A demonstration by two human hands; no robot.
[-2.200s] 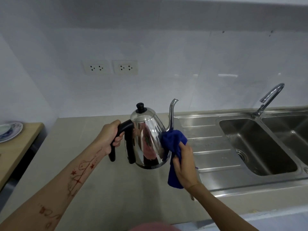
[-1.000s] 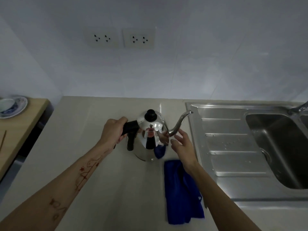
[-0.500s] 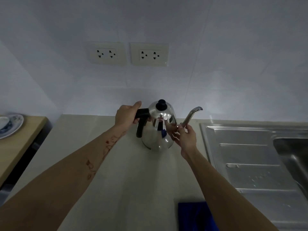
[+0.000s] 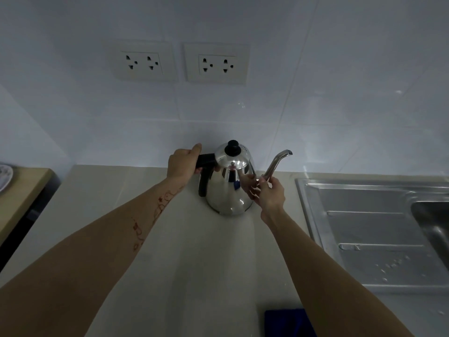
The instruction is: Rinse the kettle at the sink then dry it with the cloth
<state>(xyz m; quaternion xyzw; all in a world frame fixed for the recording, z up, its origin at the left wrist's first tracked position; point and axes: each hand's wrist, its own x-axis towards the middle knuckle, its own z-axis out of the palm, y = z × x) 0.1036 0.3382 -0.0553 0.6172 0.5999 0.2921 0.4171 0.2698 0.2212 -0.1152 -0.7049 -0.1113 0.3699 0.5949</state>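
Observation:
A shiny steel kettle (image 4: 228,188) with a black lid knob and a thin curved spout stands upright on the pale counter, close to the back wall. My left hand (image 4: 182,162) is closed around its black handle. My right hand (image 4: 268,194) touches the kettle's right side at the base of the spout, fingers curled against it. The blue cloth (image 4: 285,323) lies on the counter at the bottom edge of the view, partly hidden by my right forearm. The steel sink (image 4: 364,224) with its ribbed drainboard lies to the right.
Two double wall sockets (image 4: 181,62) are set in the white tiles above the kettle. A wooden table (image 4: 21,190) with a plate at its edge stands at the left, across a dark gap from the counter.
The cloth was dropped onto the counter by my right hand. Both hands carried the kettle back toward the wall and set it down there; the view has tilted up and moved closer.

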